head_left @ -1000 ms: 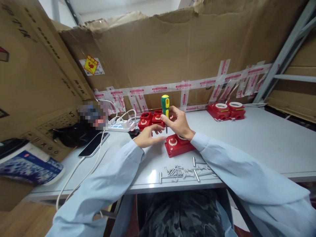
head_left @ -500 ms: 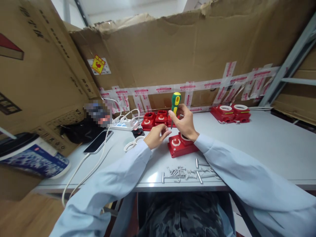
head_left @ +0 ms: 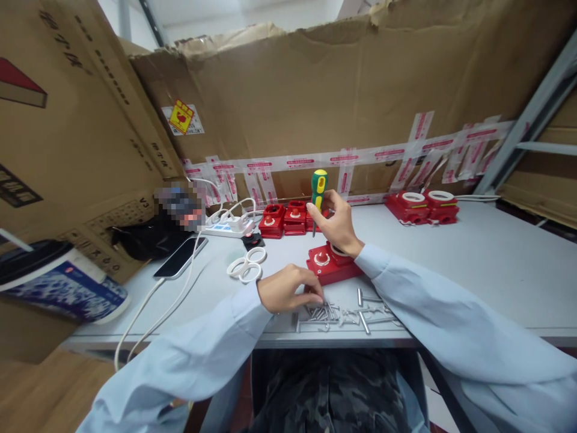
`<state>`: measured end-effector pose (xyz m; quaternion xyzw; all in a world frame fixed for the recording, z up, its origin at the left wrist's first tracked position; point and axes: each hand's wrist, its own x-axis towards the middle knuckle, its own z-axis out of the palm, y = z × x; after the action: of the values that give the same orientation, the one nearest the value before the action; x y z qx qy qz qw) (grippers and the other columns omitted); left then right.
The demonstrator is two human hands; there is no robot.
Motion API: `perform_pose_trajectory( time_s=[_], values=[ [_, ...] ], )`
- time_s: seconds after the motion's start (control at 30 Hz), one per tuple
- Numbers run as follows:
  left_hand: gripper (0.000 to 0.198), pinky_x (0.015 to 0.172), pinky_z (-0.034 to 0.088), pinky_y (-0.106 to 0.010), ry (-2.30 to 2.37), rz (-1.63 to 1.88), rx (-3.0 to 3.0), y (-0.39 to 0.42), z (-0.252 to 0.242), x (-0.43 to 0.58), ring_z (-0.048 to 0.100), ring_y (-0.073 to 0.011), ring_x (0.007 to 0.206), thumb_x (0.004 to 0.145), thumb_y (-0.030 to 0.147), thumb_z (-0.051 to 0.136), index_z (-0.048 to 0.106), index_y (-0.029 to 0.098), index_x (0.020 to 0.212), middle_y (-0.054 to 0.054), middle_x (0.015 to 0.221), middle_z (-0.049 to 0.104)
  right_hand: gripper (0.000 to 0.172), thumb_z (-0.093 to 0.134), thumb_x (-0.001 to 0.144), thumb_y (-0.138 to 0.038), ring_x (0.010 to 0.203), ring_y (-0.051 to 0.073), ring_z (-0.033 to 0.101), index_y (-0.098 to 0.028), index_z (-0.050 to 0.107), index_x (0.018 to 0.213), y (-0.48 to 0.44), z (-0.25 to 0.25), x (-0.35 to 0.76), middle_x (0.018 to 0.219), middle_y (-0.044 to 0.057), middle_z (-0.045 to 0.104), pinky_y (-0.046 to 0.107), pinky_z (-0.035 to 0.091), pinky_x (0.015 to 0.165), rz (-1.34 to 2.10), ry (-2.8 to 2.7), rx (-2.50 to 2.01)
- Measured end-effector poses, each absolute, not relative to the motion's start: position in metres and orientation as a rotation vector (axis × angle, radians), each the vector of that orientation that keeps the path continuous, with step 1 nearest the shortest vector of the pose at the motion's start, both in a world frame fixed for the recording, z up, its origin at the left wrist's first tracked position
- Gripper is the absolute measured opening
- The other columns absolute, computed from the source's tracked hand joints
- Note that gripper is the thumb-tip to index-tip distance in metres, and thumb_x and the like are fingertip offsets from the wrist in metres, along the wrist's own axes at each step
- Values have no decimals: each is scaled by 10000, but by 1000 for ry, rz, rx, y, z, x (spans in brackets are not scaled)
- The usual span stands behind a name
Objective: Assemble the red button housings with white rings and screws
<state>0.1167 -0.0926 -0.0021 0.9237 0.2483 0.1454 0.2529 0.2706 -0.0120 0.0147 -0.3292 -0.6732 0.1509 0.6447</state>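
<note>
R. hand (head_left: 337, 221): thumb & fingers closed round a screwdriver w/ chunky green-and-yellow handle (head_left: 319, 185), held near-upright, thin shaft down; tip close to far L corner of the red box below, contact can't tell. L. hand (head_left: 288, 288): fingers half-curled, tips drawn near together at a small heap of slim silver metal screws (head_left: 327, 312); can't tell if one is pinched. Handling (est.): driver light, rigid, grippy; hold by fat handle, steady at shaft. Screws tiny, hard, slick, apt to roll; take singly by the head. Between hands, flat on table: red rectangular box w/ domed knob (head_left: 331, 275), prob. stiff, moderate wt., smooth; grasp by side walls. Adjacent, near edge: silver T-shaped metal pieces (head_left: 364, 323), approx. 3, beside screws. L. of box: white rings, flat, prob. plastic (head_left: 250, 274), qty. 3, light. Rear: row of smaller red housings (head_left: 271, 224); far R.: red pair w/ white ring tops (head_left: 408, 210). Far L.: dark-screened phone (head_left: 179, 260), white power strip (head_left: 216, 231), blue-and-white lidded cup (head_left: 90, 288). All on pale grey smooth table (head_left: 473, 270).
</note>
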Motion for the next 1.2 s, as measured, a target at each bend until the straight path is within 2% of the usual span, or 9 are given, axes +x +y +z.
perform_pose_trajectory(
  time_s=[0.23,0.37,0.47,0.53,0.6,0.83,0.97,1.07,1.2],
  values=[
    [207,732,480,-252,625,329,2501,-96,-1,119,616,-146,728,869,305,555,672,136,850,-80,818,689,239,604,780,-405,642,141,572,-188,522,838,-11,13,270,760,13,637,284,450,611,336,-1543,-751],
    [200,738,481,-296,772,616,2562,-91,1,114,557,-160,766,840,328,564,594,139,895,-72,849,614,242,621,769,-397,634,138,567,-189,517,835,-11,13,270,745,7,629,285,458,617,328,-1538,-733],
    [537,826,480,-405,1026,876,2522,-79,-5,116,534,-240,947,706,462,685,485,126,1073,-126,1030,548,234,613,777,-388,643,140,575,-195,506,856,-12,14,270,749,6,628,284,471,614,337,-1529,-730],
    [813,916,444,-482,1097,890,2441,-69,-12,121,484,-309,1123,622,520,735,371,124,1233,-184,1212,470,231,605,786,-375,670,147,593,-197,510,898,-12,14,269,775,13,637,287,482,620,346,-1512,-728],
    [946,980,401,-514,1082,840,2358,-62,-20,128,439,-343,1218,602,515,748,273,127,1321,-213,1304,419,256,607,787,-367,686,152,611,-194,514,951,-11,14,269,810,24,647,288,490,613,358,-1470,-729],
    [769,957,431,-461,1067,731,2271,-55,-25,136,554,-307,1110,631,419,739,365,165,1253,-179,1252,536,306,682,725,-379,698,155,651,-165,557,905,-13,39,282,809,41,662,282,521,642,488,-1357,-680],
    [854,906,459,-431,1063,784,2167,-50,-28,131,591,-286,1055,588,397,781,316,182,1271,-145,1170,596,307,667,731,-439,536,122,594,-141,594,743,-39,59,295,626,26,644,241,475,502,693,-1496,-715],
    [828,905,460,-416,1013,816,2166,-47,-33,128,579,-287,1085,596,415,782,345,179,1259,-149,1210,582,293,702,704,-408,531,105,554,-138,608,639,-62,58,298,594,14,622,220,431,470,660,-1674,-744],
    [703,883,476,-406,934,806,2276,-45,-37,125,606,-284,1029,627,456,757,459,171,1198,-119,1166,618,245,729,682,-353,553,93,521,-143,611,637,-77,44,292,604,-7,596,221,428,494,581,-1685,-754]
  ],
)
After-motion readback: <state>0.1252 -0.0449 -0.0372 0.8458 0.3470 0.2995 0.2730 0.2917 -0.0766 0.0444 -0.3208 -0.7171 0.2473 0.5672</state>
